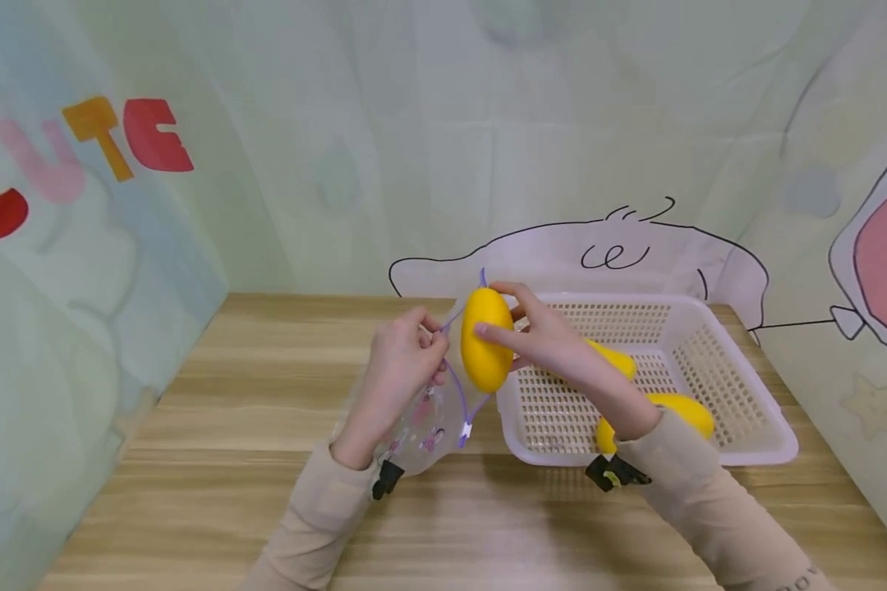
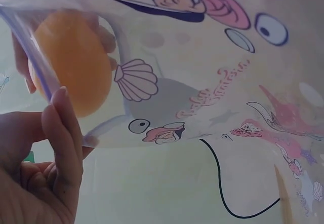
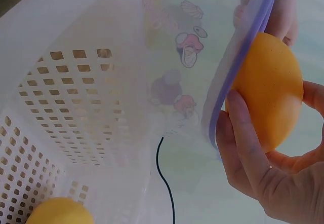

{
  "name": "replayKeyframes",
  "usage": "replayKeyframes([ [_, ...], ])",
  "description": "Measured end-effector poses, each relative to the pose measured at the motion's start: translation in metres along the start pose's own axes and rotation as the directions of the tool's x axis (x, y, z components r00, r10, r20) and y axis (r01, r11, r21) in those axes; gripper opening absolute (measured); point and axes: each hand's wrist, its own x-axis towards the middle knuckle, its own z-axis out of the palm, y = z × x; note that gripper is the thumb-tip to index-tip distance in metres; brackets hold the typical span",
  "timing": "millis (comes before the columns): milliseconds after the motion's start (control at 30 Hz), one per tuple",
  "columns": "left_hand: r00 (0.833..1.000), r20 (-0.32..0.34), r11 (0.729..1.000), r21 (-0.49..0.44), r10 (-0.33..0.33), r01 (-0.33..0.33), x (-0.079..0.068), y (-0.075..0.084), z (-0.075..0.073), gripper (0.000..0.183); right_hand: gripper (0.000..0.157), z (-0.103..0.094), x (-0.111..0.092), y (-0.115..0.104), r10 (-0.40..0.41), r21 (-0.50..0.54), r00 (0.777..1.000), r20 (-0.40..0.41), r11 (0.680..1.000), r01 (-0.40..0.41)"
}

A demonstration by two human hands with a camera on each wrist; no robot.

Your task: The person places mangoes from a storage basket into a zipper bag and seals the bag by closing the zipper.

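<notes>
A clear zip bag (image 1: 420, 423) with pink printed pictures and a purple zip edge hangs mouth up, a white slider (image 1: 466, 429) at the near end of the zip. My left hand (image 1: 408, 355) pinches the bag's purple edge, fingertips on it in the left wrist view. A smooth yellow mango (image 1: 487, 349) is in my right hand (image 1: 543, 327), thumb on one side and fingers on the other. The mango stands upright at the bag's spread mouth. In the right wrist view the purple edge lies along the mango's side (image 3: 273, 95).
A white perforated basket (image 1: 781, 454) stands on the wooden table (image 1: 251, 492) to the right, under my right forearm. Inside lie a yellow fruit with a narrower end (image 1: 615, 359) and another rounded yellow one (image 1: 683, 410). A printed cloth backdrop (image 1: 303, 164) rises behind the table.
</notes>
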Motion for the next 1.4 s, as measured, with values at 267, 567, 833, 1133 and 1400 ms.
replayKeyframes([
  [267,1.000,-0.017,0.999,0.037,0.010,-0.009,-0.001,0.003,0.002,0.009,0.073,0.007,0.002,0.000,-0.036,-0.141,0.999,-0.029,0.989,0.031],
  [567,0.999,-0.029,0.999,-0.005,0.045,-0.045,0.001,0.004,0.001,0.007,0.059,0.008,0.001,0.001,-0.049,-0.121,0.998,-0.030,0.992,0.045],
  [833,0.992,-0.058,0.994,-0.002,0.108,-0.108,0.000,0.004,-0.002,0.011,0.044,0.007,0.001,0.003,-0.050,-0.113,0.998,-0.027,0.992,0.047],
  [1133,0.987,-0.085,0.991,0.018,0.134,-0.133,0.000,0.004,-0.007,0.008,0.035,0.002,-0.002,0.010,-0.061,-0.083,0.998,-0.026,0.995,0.059],
  [1400,0.987,-0.086,0.991,-0.008,0.135,-0.136,-0.001,0.004,-0.010,0.007,0.029,-0.007,-0.003,0.019,-0.106,-0.162,0.991,-0.081,0.983,0.091],
])
